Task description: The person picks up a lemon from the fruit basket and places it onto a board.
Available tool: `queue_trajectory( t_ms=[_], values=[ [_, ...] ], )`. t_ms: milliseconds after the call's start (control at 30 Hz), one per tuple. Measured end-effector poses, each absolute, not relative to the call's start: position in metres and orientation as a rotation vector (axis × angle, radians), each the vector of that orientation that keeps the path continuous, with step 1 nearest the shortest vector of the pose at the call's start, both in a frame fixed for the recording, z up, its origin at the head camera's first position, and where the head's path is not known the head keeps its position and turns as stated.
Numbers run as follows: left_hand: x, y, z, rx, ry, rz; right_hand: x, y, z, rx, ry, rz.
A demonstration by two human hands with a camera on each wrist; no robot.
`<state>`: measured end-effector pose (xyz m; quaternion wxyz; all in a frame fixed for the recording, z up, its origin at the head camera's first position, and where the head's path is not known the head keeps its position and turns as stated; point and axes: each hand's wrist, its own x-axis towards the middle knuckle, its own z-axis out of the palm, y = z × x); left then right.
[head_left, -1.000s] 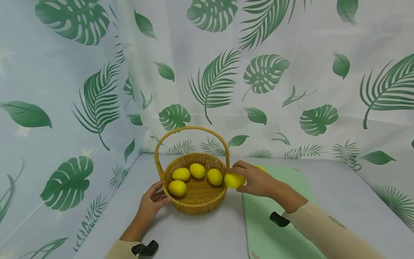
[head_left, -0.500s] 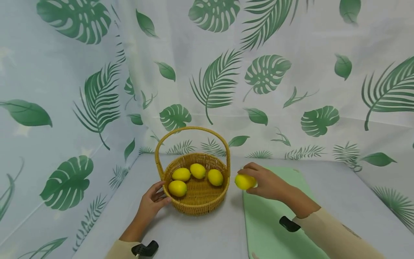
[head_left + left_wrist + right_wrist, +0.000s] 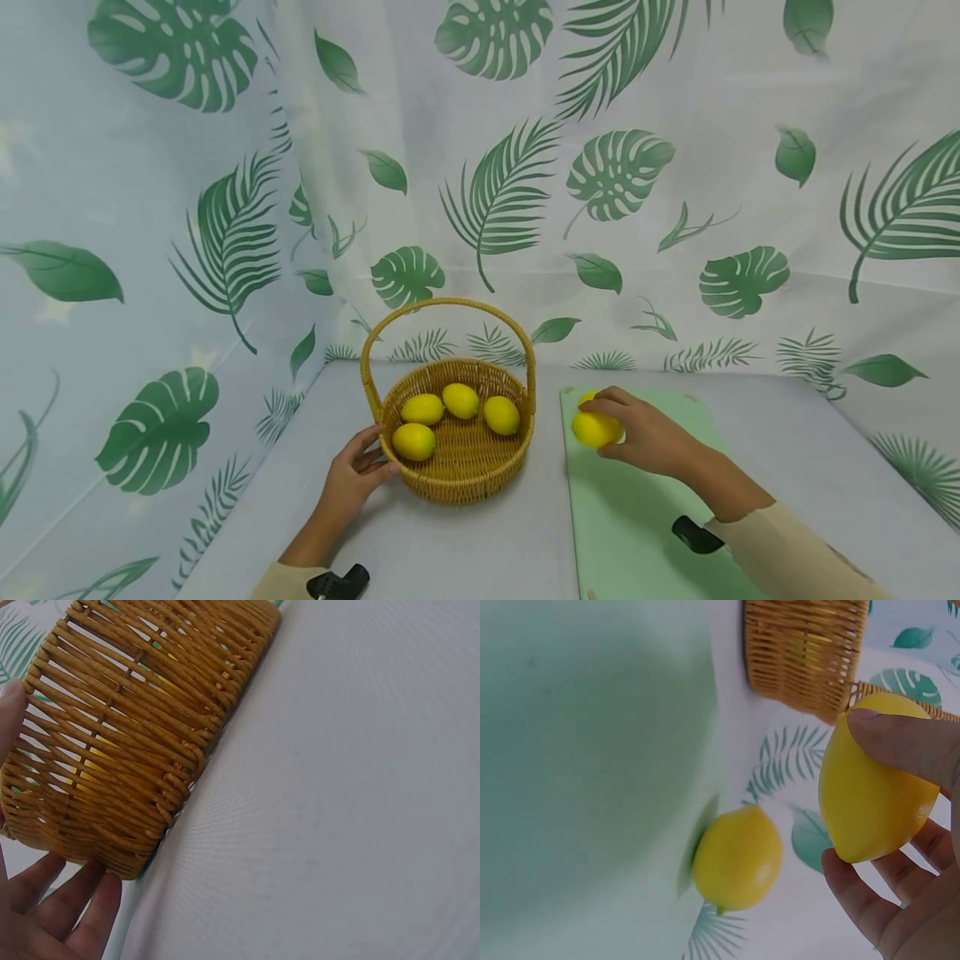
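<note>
My right hand [image 3: 652,437] grips a yellow lemon [image 3: 596,429] over the far left part of the pale green cutting board [image 3: 637,533]. In the right wrist view the thumb lies across this lemon [image 3: 874,787] and the fingers are on its other side. Just behind it, mostly hidden in the head view, a second lemon [image 3: 739,859] sits on the board. My left hand [image 3: 352,475] rests against the left side of the wicker basket [image 3: 461,487], fingertips spread on its outer wall. Several lemons, one a front-left lemon [image 3: 414,442], lie inside the basket.
The basket's tall arched handle [image 3: 448,302] stands upright. A white cloth [image 3: 517,533] covers the table, with a narrow strip showing between basket and board. Behind and to the left hang leaf-printed curtains [image 3: 510,317]. A black wrist device [image 3: 697,535] is on the right sleeve.
My right hand has moved right with the lemon, from the basket's right rim to over the board. The left hand stays at the basket, and the lemons inside have not moved.
</note>
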<state>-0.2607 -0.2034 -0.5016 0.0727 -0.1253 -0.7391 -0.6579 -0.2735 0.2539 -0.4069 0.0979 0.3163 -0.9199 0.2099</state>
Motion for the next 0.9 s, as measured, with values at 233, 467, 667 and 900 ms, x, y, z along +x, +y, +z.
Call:
queue_trajectory(
  t_ms=[233,467,667,900],
  values=[
    [-0.249,-0.199,-0.483,-0.397,-2.237,-1.954,-0.269,0.266,-0.409,0.879,-2.767,0.604],
    [-0.248,-0.198,-0.482,-0.404,-2.227,-1.964,-0.27,0.282,-0.414,0.833,-2.782,0.564],
    [-0.25,-0.199,-0.486,-0.39,-2.22,-1.973,-0.271,0.295,-0.413,0.808,-2.8,0.548],
    [-0.25,-0.199,-0.485,-0.398,-2.227,-1.964,-0.275,0.311,-0.416,0.717,-2.84,0.553]
  ],
)
